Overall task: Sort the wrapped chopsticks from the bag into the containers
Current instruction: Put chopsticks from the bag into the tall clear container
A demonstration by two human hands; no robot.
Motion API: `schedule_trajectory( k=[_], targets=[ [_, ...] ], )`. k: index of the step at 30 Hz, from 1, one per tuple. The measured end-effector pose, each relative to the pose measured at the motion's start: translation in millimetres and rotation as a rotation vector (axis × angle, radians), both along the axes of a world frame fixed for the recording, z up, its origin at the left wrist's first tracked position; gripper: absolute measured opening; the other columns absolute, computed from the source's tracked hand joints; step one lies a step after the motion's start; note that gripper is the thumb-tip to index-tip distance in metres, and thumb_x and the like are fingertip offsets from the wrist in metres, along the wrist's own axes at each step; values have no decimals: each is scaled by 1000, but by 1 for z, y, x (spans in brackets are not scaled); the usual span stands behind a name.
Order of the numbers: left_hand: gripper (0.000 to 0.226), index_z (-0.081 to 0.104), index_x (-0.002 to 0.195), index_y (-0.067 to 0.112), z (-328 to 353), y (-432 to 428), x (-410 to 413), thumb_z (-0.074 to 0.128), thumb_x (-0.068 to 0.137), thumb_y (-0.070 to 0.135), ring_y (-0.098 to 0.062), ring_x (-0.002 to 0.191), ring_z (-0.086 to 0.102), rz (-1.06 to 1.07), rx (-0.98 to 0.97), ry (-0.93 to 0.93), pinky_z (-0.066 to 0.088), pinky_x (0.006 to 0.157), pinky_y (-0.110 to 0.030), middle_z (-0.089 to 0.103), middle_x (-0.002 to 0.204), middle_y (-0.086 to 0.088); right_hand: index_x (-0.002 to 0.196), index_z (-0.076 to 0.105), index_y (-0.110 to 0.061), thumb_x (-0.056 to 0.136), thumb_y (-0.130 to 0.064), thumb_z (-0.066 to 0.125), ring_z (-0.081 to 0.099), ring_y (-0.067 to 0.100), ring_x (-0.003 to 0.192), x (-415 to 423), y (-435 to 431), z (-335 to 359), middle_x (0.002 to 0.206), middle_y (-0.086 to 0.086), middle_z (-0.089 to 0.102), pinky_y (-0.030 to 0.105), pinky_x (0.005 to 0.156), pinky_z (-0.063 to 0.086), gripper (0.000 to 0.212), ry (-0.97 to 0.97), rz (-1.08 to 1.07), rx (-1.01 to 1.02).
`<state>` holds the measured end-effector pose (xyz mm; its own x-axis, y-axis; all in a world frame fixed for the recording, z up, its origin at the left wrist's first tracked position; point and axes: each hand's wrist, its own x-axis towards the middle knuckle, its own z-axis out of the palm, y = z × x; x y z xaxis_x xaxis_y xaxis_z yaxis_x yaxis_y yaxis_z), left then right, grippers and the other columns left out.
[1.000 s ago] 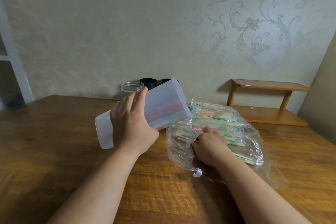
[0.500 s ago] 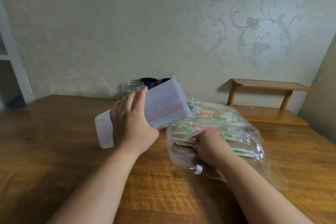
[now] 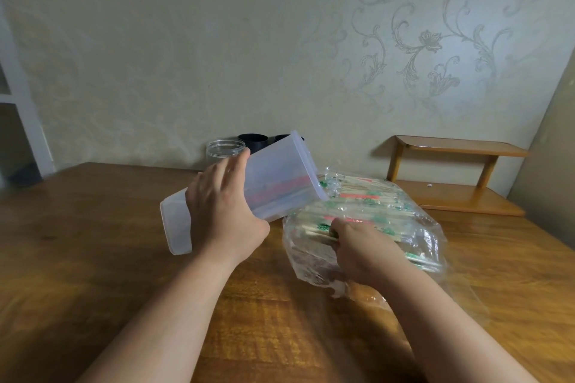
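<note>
head view, centre frame: i see my left hand gripping the frosted container, tilted with its open mouth over the clear bag lying centre right on the worktop. my right hand is inside it, fingers curled on the wrapped chopsticks. a clear jar stands behind.

Count at this moment: hands 2, left hand and right hand. Frosted container: 1. Clear jar: 1. Black cups: 2, the second mostly hidden behind the container. Plastic bag: 1. Wrapped chopsticks in the bag: many, overlapping, not countable. Wooden shelf: 1, two tiers. Table: 1.
</note>
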<state>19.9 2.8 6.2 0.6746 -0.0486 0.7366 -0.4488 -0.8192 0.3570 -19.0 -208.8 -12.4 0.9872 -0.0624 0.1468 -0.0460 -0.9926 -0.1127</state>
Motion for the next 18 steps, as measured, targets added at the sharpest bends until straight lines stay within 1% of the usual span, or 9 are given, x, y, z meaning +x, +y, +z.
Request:
schedule_trajectory(
  k=[3, 5, 6, 8, 9, 11, 14, 16, 18],
  targets=[
    [106, 33, 147, 23, 0, 0, 0, 85, 55, 19, -22, 128, 33, -2, -3, 5, 28, 110, -48, 43, 140, -1, 105, 48, -23, 95, -17, 44, 57, 28, 80, -7, 3, 10, 92, 3, 61, 33, 58, 40, 13, -109, 15, -23],
    [107, 33, 148, 23, 0, 1, 0, 86, 55, 19, -21, 128, 33, 2, -5, 10, 27, 111, -48, 42, 141, -1, 100, 48, -25, 94, -22, 45, 55, 28, 76, -12, 6, 17, 86, 2, 58, 33, 57, 37, 8, -146, 20, -4],
    [107, 33, 148, 24, 0, 1, 0, 86, 55, 19, -22, 129, 34, 4, -6, 13, 27, 111, -48, 42, 142, -2, 96, 49, -26, 94, -27, 46, 54, 27, 75, -15, 7, 21, 84, 0, 57, 32, 57, 37, 4, -158, 16, -2],
    [107, 33, 148, 23, 1, 0, 0, 86, 55, 18, -23, 130, 35, 8, -10, 17, 26, 111, -48, 43, 142, -2, 89, 49, -26, 92, -41, 49, 53, 25, 74, -21, 9, 30, 82, -3, 58, 31, 58, 38, 15, -207, 1, -48],
    [107, 33, 148, 23, 1, 0, 0, 85, 55, 17, -24, 130, 36, 8, -14, 17, 26, 111, -48, 43, 142, -3, 87, 51, -26, 90, -44, 51, 53, 25, 75, -25, 9, 35, 82, -3, 59, 30, 58, 37, 18, -247, -11, -93],
    [107, 34, 148, 23, 2, 0, 0, 85, 54, 17, -25, 130, 36, 9, -21, 16, 26, 111, -48, 44, 142, -3, 86, 54, -24, 85, -42, 52, 53, 26, 74, -33, 10, 46, 79, -2, 60, 30, 55, 33, 18, -337, -35, -175],
    [107, 34, 149, 24, 1, 1, 1, 83, 54, 16, -26, 130, 37, 18, -43, 16, 27, 109, -48, 44, 142, -2, 77, 50, -21, 79, -41, 54, 44, 27, 63, -42, 7, 58, 65, 0, 49, 26, 47, 22, 20, -473, -54, -252],
    [106, 34, 149, 24, 1, 1, 2, 82, 54, 14, -27, 130, 36, 18, -53, 12, 27, 109, -48, 44, 142, -2, 66, 46, -20, 71, -37, 59, 36, 28, 52, -44, 4, 60, 54, 0, 46, 24, 45, 15, 22, -563, -8, -272],
    [105, 34, 149, 24, 1, 0, 3, 81, 55, 13, -27, 131, 36, 10, -51, 18, 27, 109, -47, 43, 143, -2, 63, 46, -19, 66, -35, 59, 34, 29, 45, -46, 4, 62, 51, 0, 48, 24, 47, 15, 21, -651, 41, -240]
  ],
)
